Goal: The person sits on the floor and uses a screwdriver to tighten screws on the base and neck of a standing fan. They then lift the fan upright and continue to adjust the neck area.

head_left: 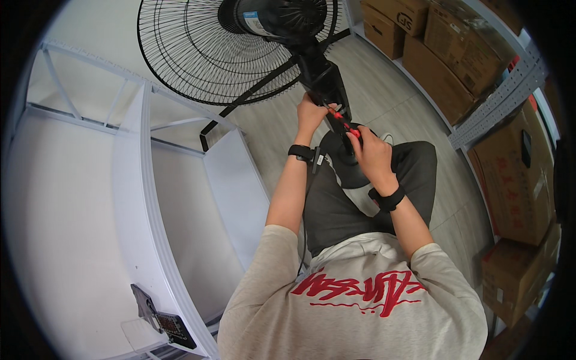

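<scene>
A black standing fan point(321, 75) rises in front of me, its round wire cage point(198, 54) at the upper left. My left hand point(311, 115) is closed against the fan's neck, with its fingertips at the front end of a slim red and black tool that looks like a screwdriver point(343, 120). Around the rear end of that tool my right hand point(373, 153) is closed, thumb laid along it. The tool slants across the fan's column; its tip is too small to make out. The black round base point(351, 174) stands between my legs.
White shelving point(150, 180) stands close on the left, with a small dark device point(174, 329) on its edge. Brown cardboard boxes point(441, 78) fill a metal rack point(498, 108) on the right. A black leg point(240, 99) shows behind the fan cage. A dark cable point(304, 222) hangs by my left arm.
</scene>
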